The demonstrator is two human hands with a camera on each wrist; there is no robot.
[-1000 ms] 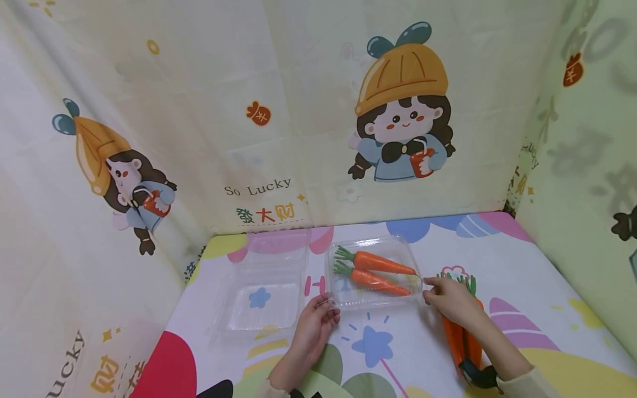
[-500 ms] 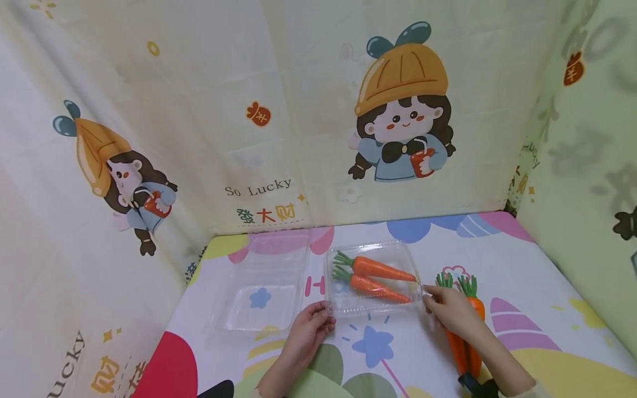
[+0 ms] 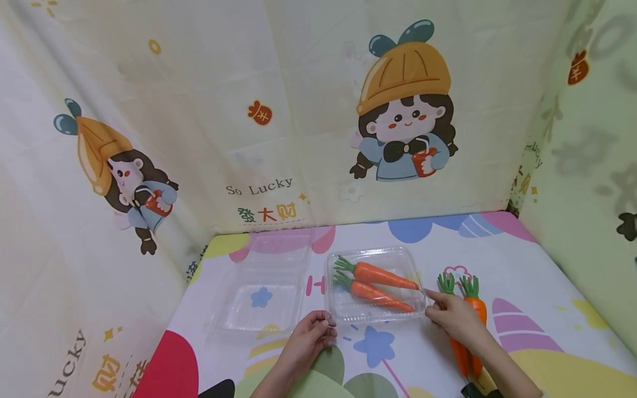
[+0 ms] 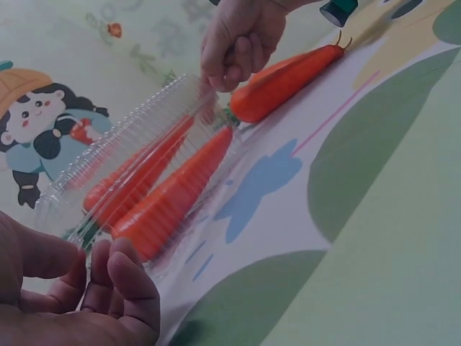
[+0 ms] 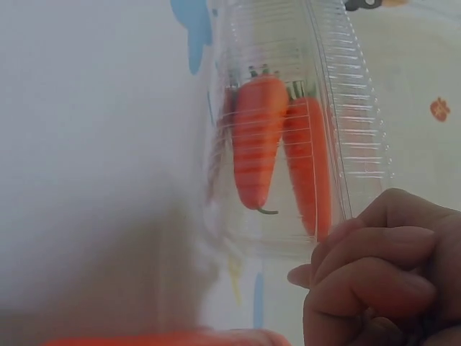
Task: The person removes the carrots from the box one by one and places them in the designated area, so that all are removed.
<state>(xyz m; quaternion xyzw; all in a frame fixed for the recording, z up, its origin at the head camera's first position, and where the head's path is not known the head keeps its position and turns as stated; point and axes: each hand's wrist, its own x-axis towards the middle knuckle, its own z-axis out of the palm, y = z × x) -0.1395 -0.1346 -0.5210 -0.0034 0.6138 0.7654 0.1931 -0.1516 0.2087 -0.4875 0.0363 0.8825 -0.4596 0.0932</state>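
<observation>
A clear plastic clamshell box point(image 3: 370, 316) with its lid down lies centre right in the head view. Inside are two orange carrots point(image 3: 385, 275) with green tops, their tips toward the right. My left hand point(image 3: 311, 337) pinches the near left corner between thumb and fingers; the left wrist view shows that hand point(image 4: 79, 288) at the ribbed rim. On the opposite side my right hand point(image 3: 458, 318) pinches the right edge, index finger and thumb at the rim. In the right wrist view its fingers point(image 5: 374, 252) are curled at the box's end.
Left of the box, another clear clamshell box point(image 3: 224, 301) stands open, lid folded back. Two more carrots point(image 3: 475, 309) lie under and beside my right forearm. Printed cloth walls point(image 3: 318, 166) rise behind and at both sides of the patterned table point(image 3: 413, 354).
The box with its carrots has come toward me, down in the head view, with both hands keeping hold of it. The carrots on the right and the open box stay put.
</observation>
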